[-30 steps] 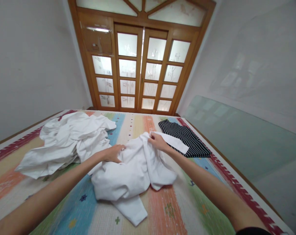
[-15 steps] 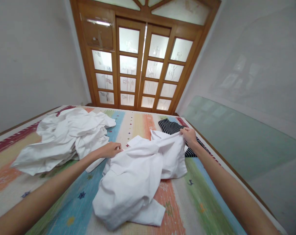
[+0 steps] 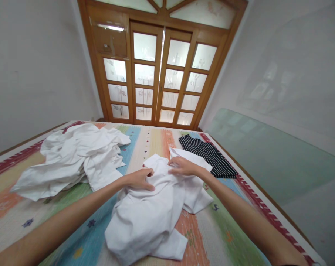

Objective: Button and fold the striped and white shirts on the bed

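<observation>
Together atop a rumpled white garment point(image 3: 146, 218), with left hand point(image 3: 140, 180) and right hand point(image 3: 183, 166) half-curled, grip unclear

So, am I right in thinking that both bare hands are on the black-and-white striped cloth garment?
Not quite: the head view shows the left hand and right hand on the crumpled white cloth garment; the black-and-white striped cloth garment lies farther right.

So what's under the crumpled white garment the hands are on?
The crumpled white cloth garment lies on a multicoloured striped fabric cover; one end overlaps a black, white-striped garment. Anything else beneath the folds is hidden.
</observation>
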The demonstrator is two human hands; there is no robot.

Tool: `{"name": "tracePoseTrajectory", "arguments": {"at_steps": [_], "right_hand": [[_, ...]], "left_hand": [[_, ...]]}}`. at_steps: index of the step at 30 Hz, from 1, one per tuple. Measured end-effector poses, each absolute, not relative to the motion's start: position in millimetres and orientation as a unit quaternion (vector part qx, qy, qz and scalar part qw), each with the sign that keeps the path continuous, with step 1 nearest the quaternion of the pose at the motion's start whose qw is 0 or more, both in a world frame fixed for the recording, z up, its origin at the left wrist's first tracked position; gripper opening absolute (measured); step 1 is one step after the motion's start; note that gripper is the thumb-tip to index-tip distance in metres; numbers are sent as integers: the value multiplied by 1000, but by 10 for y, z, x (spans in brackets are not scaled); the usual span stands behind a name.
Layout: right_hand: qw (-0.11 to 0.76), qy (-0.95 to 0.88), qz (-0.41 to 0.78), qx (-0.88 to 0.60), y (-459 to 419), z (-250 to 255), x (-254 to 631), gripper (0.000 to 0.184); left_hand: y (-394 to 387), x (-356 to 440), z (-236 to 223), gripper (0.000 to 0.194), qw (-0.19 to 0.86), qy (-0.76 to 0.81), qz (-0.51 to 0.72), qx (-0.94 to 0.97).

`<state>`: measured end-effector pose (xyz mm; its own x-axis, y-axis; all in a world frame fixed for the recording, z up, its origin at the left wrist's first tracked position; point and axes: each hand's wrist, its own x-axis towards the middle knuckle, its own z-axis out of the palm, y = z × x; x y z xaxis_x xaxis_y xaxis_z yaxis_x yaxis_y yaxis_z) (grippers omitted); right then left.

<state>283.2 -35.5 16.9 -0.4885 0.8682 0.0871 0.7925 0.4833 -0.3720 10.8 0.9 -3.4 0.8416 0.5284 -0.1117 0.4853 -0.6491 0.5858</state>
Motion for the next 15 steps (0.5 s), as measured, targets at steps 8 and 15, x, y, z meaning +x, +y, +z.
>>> {"name": "tracePoseTrajectory", "arguments": {"at_steps": [8, 15], "right_hand": [[17, -874, 67, -481, -287, 118, 2622, 13], [125, -856, 25, -501, -473, 505, 2601, 20]], "left_hand": [[241, -23, -90, 55, 550, 317, 77, 769], [240, 22, -84, 64, 580, 210, 40, 786]]}}
